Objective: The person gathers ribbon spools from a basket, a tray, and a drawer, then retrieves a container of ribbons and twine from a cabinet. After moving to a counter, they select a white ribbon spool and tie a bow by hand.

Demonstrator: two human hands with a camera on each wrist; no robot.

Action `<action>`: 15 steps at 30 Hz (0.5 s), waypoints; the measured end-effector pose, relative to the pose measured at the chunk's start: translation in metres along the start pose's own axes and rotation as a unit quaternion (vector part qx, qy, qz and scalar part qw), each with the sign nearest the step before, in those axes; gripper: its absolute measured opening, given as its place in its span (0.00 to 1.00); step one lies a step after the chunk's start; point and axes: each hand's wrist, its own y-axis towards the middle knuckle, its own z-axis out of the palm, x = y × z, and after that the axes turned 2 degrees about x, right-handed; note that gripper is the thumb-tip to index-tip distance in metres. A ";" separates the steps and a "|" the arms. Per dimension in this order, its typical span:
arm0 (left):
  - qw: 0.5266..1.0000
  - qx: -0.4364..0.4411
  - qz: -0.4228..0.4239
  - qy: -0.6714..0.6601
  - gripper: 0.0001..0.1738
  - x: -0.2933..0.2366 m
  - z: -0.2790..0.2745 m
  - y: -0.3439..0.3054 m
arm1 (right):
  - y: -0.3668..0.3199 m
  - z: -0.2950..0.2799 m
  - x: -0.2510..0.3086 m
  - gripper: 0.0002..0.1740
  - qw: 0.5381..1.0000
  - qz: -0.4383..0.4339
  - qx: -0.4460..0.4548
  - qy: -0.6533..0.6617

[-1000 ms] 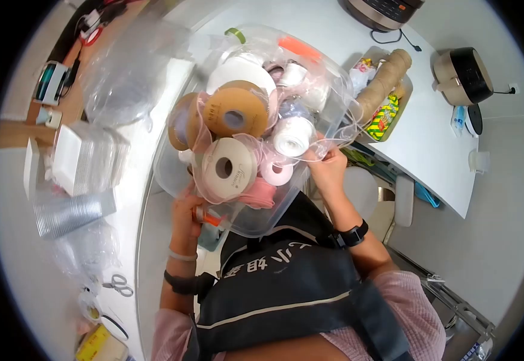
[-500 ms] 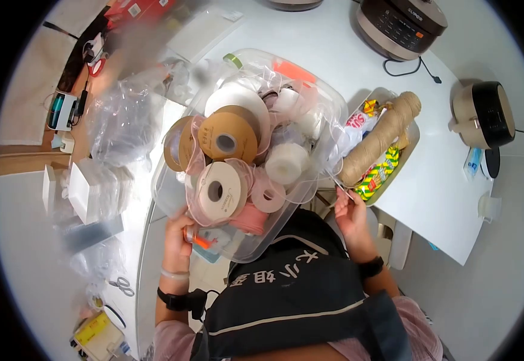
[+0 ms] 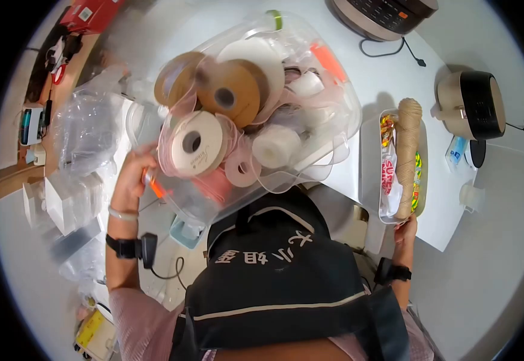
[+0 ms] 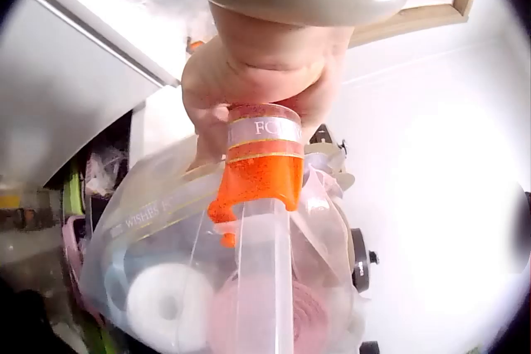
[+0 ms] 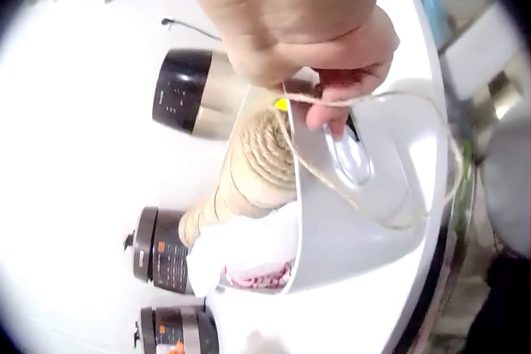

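Note:
My left hand (image 3: 132, 180) grips the orange handle clip (image 4: 261, 180) at the near left of a clear plastic bin (image 3: 247, 201). The bin is piled with ribbon spools, among them a white spool (image 3: 180, 144), a brown cardboard spool (image 3: 244, 90) and a pink roll (image 3: 239, 171). My right hand (image 3: 405, 231) holds the near end of a small pale bin (image 5: 323, 229), fingers curled at its end wall by a shiny oval piece (image 5: 355, 159). Inside lie a cone of twine (image 3: 407, 162) and snack packets (image 3: 389, 174). A loose twine strand (image 5: 332, 188) loops beside the fingers.
Rice cookers (image 3: 472, 105) stand on the white table (image 3: 370, 66) at the back and right. On the left are plastic bags (image 3: 87, 126) and stacked white boxes (image 3: 72, 201). A pale blue container (image 3: 185, 233) sits low below the large bin.
The right hand has moved right, and the small bin has swung from slanted to nearly straight and apart from the large bin. The large bin has tilted, left hand still on its clip.

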 end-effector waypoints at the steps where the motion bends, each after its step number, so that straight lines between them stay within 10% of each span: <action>1: 0.999 0.021 0.001 0.028 0.32 -0.011 0.003 0.013 | -0.014 0.003 0.011 0.20 1.000 -0.002 -0.007 0.000; 4: 0.988 0.036 0.033 0.144 0.13 -0.026 0.008 0.066 | -0.062 0.023 0.066 0.33 0.877 0.056 -0.174 -0.444; 5: 0.980 0.044 0.051 0.186 0.22 -0.037 0.015 0.073 | -0.065 0.023 0.076 0.33 0.672 -0.060 -0.228 -0.702; 6: 0.977 0.046 0.069 0.194 0.28 -0.044 0.027 0.074 | -0.076 0.023 0.082 0.33 0.619 -0.185 -0.279 -0.710; 11: 0.960 -0.056 0.081 0.263 0.43 -0.063 0.054 0.068 | -0.150 0.187 0.108 0.22 0.774 -0.492 -0.047 -0.396; 15: 0.774 -0.270 0.410 0.399 0.42 -0.045 0.078 0.047 | -0.196 0.311 0.073 0.25 0.700 -0.538 0.181 -0.434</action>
